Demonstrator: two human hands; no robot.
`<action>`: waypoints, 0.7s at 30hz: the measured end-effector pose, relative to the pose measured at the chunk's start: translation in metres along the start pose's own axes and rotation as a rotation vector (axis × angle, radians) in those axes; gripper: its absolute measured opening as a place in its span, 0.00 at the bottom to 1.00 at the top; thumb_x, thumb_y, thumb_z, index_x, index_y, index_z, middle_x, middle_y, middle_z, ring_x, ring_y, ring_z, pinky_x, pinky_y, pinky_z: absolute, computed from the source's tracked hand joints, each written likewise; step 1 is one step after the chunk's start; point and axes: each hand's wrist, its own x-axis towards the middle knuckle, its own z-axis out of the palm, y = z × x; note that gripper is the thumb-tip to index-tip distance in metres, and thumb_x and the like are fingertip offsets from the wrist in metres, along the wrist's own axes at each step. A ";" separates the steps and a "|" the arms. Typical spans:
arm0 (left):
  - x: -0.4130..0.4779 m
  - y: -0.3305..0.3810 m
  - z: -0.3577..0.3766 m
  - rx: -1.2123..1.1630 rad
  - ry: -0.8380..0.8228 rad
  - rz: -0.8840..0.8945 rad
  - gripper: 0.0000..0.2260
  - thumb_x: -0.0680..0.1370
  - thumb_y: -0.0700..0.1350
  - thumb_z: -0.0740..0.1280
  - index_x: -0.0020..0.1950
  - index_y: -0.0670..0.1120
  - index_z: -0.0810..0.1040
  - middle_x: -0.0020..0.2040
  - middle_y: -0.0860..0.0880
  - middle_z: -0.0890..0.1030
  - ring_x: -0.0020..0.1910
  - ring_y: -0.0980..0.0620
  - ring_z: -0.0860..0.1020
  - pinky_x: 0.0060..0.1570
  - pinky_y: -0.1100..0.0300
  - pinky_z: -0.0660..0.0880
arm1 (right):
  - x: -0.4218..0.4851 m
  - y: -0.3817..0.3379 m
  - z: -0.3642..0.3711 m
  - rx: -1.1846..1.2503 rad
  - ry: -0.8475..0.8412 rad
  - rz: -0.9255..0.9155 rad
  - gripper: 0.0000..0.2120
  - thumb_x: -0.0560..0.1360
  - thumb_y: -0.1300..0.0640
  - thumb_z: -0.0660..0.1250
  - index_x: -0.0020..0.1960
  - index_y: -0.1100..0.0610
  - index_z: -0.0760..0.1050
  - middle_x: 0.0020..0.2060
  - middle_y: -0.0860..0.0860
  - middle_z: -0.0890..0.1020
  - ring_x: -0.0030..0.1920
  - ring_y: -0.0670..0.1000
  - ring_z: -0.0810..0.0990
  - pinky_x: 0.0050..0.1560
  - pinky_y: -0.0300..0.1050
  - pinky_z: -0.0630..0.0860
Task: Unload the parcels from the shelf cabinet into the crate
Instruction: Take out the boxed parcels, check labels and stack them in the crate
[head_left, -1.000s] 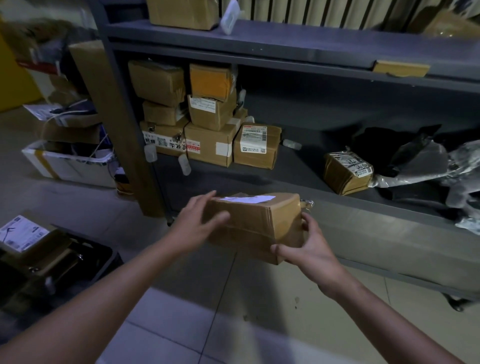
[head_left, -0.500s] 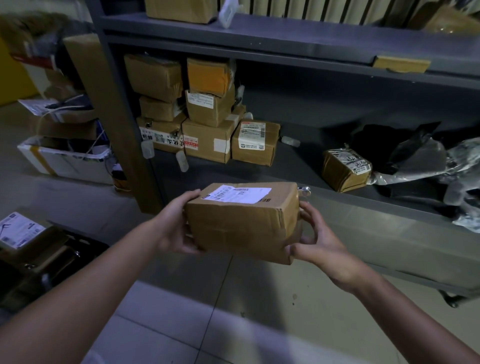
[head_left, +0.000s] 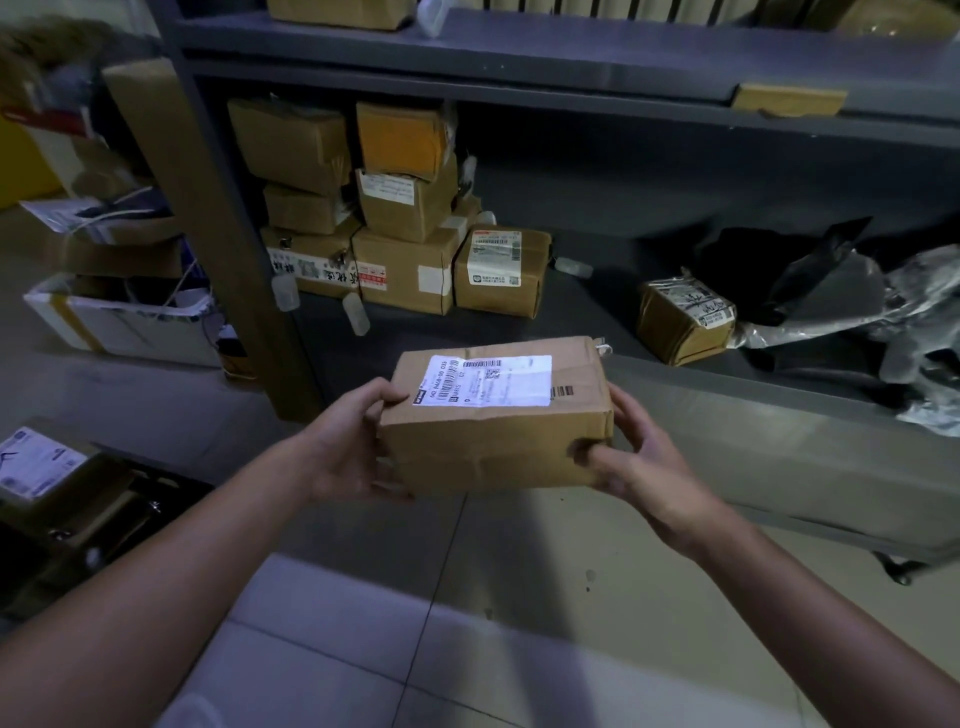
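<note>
In front of the grey metal shelf cabinet (head_left: 753, 410), at the centre of the view, two hands are holding a brown cardboard parcel with a white shipping label (head_left: 498, 436) above the tiled floor. The left hand (head_left: 348, 447) is gripping its left end, with the fingers (head_left: 387, 483) curled underneath. The right hand (head_left: 639, 452) is clasping the right end, its thumb pressing on the near face. At 11 o'clock a stack of brown boxes (head_left: 405, 260) is sitting on the shelf.
</note>
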 end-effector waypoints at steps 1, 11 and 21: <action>-0.001 -0.001 0.002 0.013 -0.017 0.005 0.19 0.72 0.55 0.64 0.61 0.51 0.77 0.61 0.38 0.76 0.61 0.32 0.75 0.63 0.36 0.71 | 0.001 0.000 -0.001 -0.004 0.018 0.004 0.40 0.68 0.62 0.73 0.74 0.38 0.65 0.68 0.42 0.72 0.60 0.52 0.78 0.61 0.59 0.78; -0.002 -0.029 0.023 0.076 -0.162 0.100 0.33 0.65 0.48 0.71 0.70 0.59 0.67 0.61 0.41 0.79 0.47 0.37 0.84 0.43 0.47 0.80 | 0.008 0.012 0.011 0.241 0.186 0.205 0.38 0.76 0.58 0.70 0.76 0.39 0.54 0.54 0.48 0.78 0.49 0.58 0.86 0.57 0.57 0.79; -0.002 -0.070 0.048 0.048 -0.148 0.058 0.47 0.56 0.50 0.79 0.70 0.58 0.60 0.60 0.41 0.80 0.53 0.35 0.83 0.64 0.38 0.71 | -0.005 0.030 0.043 0.319 0.138 0.211 0.44 0.67 0.43 0.77 0.71 0.25 0.53 0.62 0.40 0.77 0.60 0.55 0.76 0.54 0.63 0.75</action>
